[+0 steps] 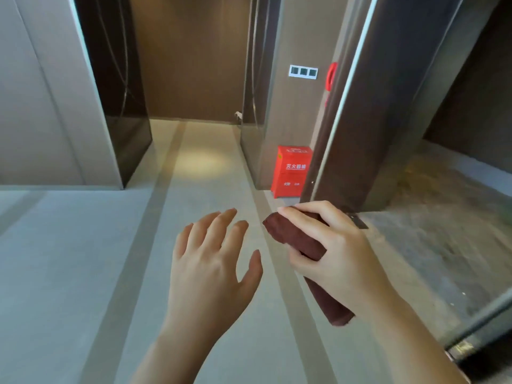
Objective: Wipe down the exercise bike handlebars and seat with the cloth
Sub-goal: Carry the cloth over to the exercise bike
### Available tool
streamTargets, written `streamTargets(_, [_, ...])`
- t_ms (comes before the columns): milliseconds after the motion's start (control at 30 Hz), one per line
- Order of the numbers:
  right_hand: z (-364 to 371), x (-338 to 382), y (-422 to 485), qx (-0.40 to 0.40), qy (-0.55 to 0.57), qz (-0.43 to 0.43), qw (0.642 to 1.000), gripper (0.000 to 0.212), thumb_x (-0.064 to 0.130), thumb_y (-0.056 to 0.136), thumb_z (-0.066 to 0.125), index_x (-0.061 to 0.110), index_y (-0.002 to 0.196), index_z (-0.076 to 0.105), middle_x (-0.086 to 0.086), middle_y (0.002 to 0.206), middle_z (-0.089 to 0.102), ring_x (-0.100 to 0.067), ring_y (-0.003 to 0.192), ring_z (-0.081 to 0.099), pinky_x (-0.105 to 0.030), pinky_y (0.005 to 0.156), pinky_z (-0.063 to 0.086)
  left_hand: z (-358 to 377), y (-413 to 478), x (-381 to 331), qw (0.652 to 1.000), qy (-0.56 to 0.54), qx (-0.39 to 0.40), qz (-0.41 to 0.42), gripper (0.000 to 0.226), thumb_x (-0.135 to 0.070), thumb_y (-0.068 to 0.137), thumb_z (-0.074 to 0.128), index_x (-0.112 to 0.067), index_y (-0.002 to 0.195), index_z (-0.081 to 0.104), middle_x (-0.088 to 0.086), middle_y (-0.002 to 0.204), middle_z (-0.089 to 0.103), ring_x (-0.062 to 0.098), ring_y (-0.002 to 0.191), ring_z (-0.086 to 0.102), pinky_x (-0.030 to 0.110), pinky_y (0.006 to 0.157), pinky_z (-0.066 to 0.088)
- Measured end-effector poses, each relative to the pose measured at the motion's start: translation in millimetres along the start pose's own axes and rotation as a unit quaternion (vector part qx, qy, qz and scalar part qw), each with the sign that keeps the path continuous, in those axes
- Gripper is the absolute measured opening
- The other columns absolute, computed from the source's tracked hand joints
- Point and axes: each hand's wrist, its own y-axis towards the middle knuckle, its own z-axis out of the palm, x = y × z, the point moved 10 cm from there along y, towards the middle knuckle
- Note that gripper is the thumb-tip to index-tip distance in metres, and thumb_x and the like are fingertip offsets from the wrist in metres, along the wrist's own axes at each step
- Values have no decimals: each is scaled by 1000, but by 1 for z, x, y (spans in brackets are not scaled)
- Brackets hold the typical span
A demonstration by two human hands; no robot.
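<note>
A folded dark maroon cloth (293,236) is gripped in the right hand (332,250), with the fingers curled over its upper end and the thumb closed against its near side; the lower end of the cloth projects past the wrist. The left hand (210,261) is held flat and spread, fingers straight, with nothing in it, just beside the cloth but apart from it. Open room for movement is provided ahead by a pale grey floor with two darker lengthwise bands (83,245), which runs into a corridor closed off by a brown back wall (194,65). The corridor is bounded on the left by a glossy dark brown wall corner (122,106) and on the right by a brown panelled column (293,112). A tall dark brown panel with a bright metal edge (374,106) stands close behind the right hand. A red fire-extinguisher box with white lettering (291,173) is set on the floor at the foot of the column, between column and panel. A white three-button switch plate (303,71) is mounted on the column. A mottled grey-brown floor area (443,217) lies to the right.
</note>
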Motion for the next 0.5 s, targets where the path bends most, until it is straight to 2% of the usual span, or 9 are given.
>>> streamTargets(100, [66, 21, 44, 8, 63, -18, 998, 45, 21, 75, 65, 24, 120, 60, 1, 110, 60, -19, 100, 58, -31, 84, 51, -5, 10, 74, 998, 53, 8, -35, 40, -38, 80, 46, -10, 101, 64, 8, 113, 64, 29, 103, 58, 42, 88, 43])
streamTargets(200, [134, 46, 95, 19, 119, -31, 992, 47, 16, 74, 68, 23, 120, 60, 0, 109, 60, -21, 98, 58, -36, 82, 52, -15, 29, 149, 992, 106, 16, -69, 40, -37, 79, 45, -9, 99, 65, 9, 111, 65, 30, 102, 59, 44, 87, 45])
streamTargets(400, [241, 131, 184, 63, 180, -97, 977, 45, 30, 76, 60, 21, 120, 59, -2, 107, 61, -20, 94, 59, -31, 77, 54, -52, 51, 280, 968, 196, 26, -156, 36, -34, 76, 67, -10, 103, 66, 8, 115, 64, 30, 106, 58, 45, 92, 43])
streamTargets(500, [287, 188, 217, 92, 222, -138, 961, 44, 26, 78, 64, 22, 122, 58, -2, 109, 60, -20, 95, 58, -34, 78, 54, -82, 38, 337, 953, 222, 14, -204, 35, -35, 79, 60, -10, 103, 65, 9, 115, 64, 30, 106, 58, 45, 92, 43])
